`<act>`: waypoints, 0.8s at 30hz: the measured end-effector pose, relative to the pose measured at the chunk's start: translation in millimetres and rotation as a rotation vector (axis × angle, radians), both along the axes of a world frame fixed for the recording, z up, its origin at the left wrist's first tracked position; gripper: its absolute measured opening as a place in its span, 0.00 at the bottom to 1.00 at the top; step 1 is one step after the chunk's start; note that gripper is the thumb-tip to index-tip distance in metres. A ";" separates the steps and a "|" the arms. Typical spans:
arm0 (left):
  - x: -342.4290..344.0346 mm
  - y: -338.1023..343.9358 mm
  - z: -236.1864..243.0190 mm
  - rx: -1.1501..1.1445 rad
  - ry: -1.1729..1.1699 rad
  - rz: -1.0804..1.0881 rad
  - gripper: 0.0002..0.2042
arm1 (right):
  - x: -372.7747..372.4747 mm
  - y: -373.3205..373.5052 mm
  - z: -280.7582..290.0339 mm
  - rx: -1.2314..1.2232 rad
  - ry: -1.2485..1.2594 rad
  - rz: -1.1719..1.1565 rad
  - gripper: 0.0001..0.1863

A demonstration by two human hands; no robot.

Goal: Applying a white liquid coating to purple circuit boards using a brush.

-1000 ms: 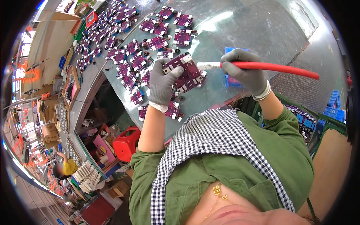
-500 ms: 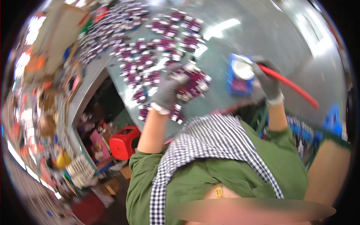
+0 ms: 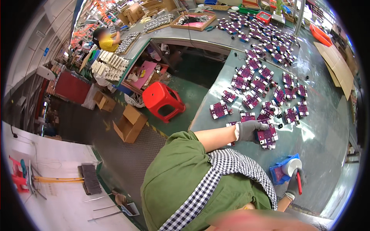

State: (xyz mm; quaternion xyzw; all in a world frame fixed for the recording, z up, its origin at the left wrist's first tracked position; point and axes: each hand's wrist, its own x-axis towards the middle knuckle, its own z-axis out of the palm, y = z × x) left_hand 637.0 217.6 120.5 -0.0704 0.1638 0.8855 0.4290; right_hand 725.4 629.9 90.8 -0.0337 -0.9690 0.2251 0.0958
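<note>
My left hand (image 3: 249,131), in a grey glove, has its fingers closed on the edge of a purple circuit board (image 3: 269,139) with white connectors. More purple boards (image 3: 252,99) lie on the grey table beyond it. My right hand (image 3: 296,180), also gloved, is wrapped round a red rod-like handle (image 3: 299,183); what its far end carries is hidden. Beside that hand is a white round container (image 3: 291,166), over a blue tray (image 3: 276,173). Whether the right fingers also touch the container cannot be made out.
Many more boards (image 3: 275,40) are heaped toward the table's far end. A red stool (image 3: 162,101) stands on the floor at the left, near an open cardboard box (image 3: 130,124). A person in yellow (image 3: 108,41) works at a far bench. Cardboard sheets (image 3: 337,69) lean at the right.
My view has swung left, so the boards and both hands appear farther right. The left hand keeps the board and the right hand keeps the red handle. The earlier frame is blurred.
</note>
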 end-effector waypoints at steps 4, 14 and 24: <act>-1.3 -6.8 7.2 0.008 0.190 0.163 0.24 | -1.2 -1.4 1.9 0.236 -0.102 -0.062 0.10; -20.4 -4.7 43.4 0.060 0.317 0.237 0.31 | 0.8 -118.1 88.1 -0.433 0.314 -0.043 0.10; -8.4 21.1 57.8 -0.084 0.510 0.228 0.38 | 2.9 -207.0 131.7 -0.506 0.553 0.002 0.06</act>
